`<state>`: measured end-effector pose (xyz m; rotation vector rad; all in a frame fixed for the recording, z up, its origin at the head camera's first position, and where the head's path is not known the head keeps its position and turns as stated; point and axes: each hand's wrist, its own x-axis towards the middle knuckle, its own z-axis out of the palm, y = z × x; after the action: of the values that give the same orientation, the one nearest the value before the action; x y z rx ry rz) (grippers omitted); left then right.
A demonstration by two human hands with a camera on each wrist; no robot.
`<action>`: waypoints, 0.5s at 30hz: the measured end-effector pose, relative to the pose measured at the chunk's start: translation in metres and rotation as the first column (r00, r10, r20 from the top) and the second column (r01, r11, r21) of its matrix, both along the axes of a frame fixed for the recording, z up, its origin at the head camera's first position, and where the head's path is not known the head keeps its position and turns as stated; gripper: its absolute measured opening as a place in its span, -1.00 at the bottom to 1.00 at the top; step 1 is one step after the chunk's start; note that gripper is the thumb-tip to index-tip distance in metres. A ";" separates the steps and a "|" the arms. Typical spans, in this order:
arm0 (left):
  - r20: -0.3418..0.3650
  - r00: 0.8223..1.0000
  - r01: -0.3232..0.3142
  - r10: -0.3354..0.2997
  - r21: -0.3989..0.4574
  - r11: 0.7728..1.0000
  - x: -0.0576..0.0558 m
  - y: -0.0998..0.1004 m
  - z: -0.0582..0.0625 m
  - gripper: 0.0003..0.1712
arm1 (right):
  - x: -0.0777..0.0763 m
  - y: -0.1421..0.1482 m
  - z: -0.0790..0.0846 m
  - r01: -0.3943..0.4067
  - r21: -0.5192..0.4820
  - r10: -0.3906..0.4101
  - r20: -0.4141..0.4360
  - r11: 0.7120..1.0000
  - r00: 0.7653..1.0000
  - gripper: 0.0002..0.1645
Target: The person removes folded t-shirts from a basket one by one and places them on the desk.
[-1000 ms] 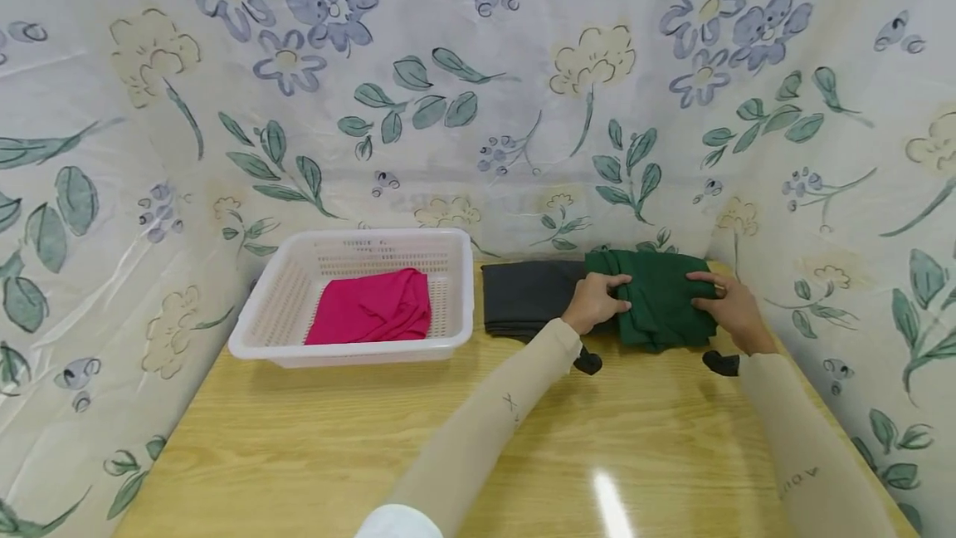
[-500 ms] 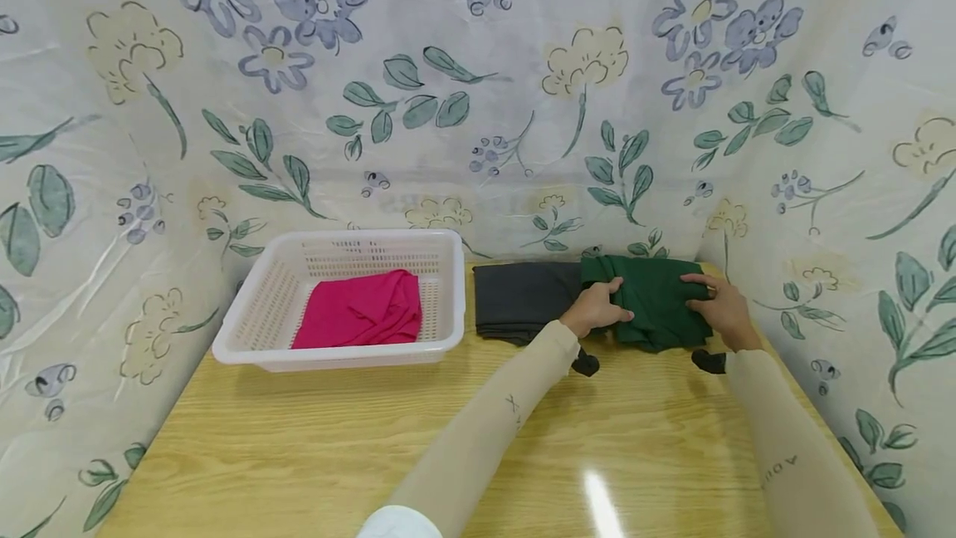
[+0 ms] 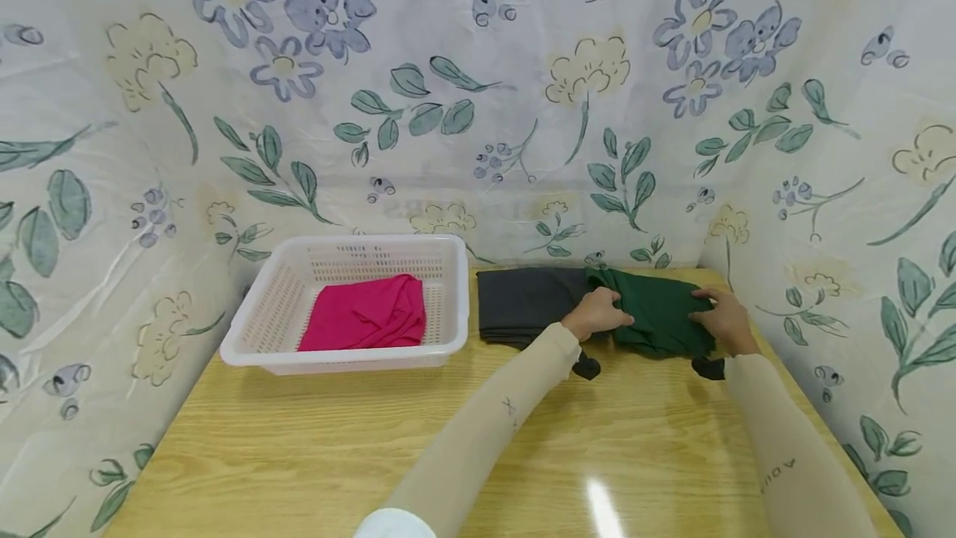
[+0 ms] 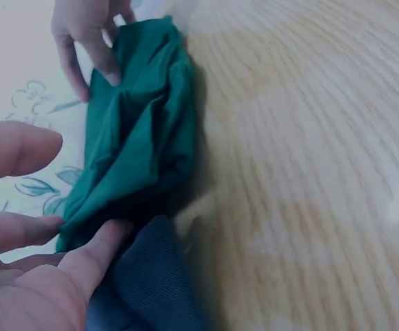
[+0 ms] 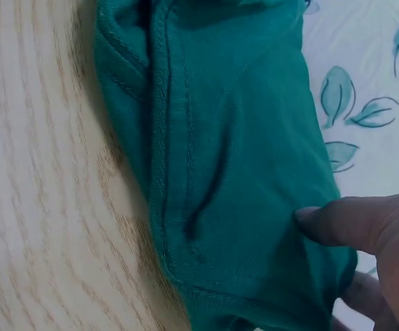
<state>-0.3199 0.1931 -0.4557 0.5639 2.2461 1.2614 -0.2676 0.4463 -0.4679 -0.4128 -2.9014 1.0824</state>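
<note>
"Fingers first: what do you record from the head view?"

"Left hand (image 3: 596, 314) and right hand (image 3: 726, 320) each pinch the green cloth (image 3: 660, 318), one at either end. I place it at the back right of the table (image 3: 448, 455), its left end meeting the dark cloth (image 3: 523, 301). Pink cloth (image 3: 366, 314) lies in the white basket (image 3: 464, 305), well apart."

"Any change?"

"Compared with half a second ago, its back right edge sits farther forward. I judge its lie unsettled, the adjusting unfinished."

"Left wrist view?"

"Thumb and one finger close on the raised end; another finger extends straight, clear of it."

"Right wrist view?"

"One digit rests on top, another passes behind the edge. I cannot tell how firm that grip is."
</note>
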 end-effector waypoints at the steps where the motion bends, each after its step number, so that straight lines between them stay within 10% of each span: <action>1: -0.007 1.000 -0.004 0.004 0.000 1.000 0.000 -0.001 0.001 -0.34 | 0.000 0.000 0.000 0.004 0.016 -0.004 0.000 1.000 1.000 -0.38; 15: -0.013 1.000 0.003 -0.001 0.171 0.985 -0.011 -0.037 0.030 -0.63 | -0.003 -0.022 0.020 -0.040 0.082 0.053 -0.156 0.996 0.986 -0.43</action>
<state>-0.3306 0.1559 -0.4257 0.6384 2.1597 1.4623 -0.2706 0.4244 -0.4483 -0.2453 -2.8147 0.9556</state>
